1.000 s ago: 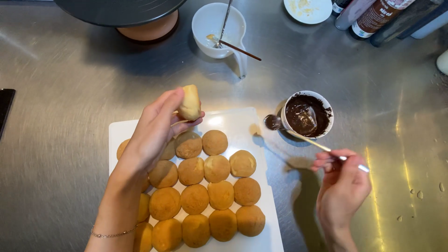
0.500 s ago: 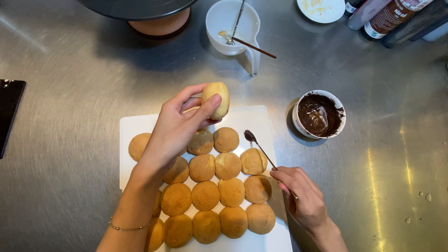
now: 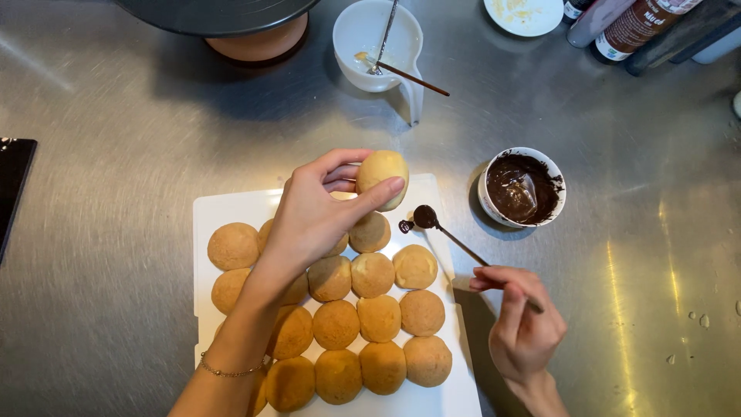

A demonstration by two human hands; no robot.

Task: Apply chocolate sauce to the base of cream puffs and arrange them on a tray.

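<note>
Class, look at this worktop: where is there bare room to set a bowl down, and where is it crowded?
Bare steel lies left of the white board, and right of the chocolate bowl. Crowded: the board packed with buns, and the far edge with white bowl, plate and bottles.

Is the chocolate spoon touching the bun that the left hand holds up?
Apart. The head view shows white board between the spoon tip and the lifted bun in the left hand.

White jug (image 3: 378, 42), sauce bottles (image 3: 633, 27)
</note>
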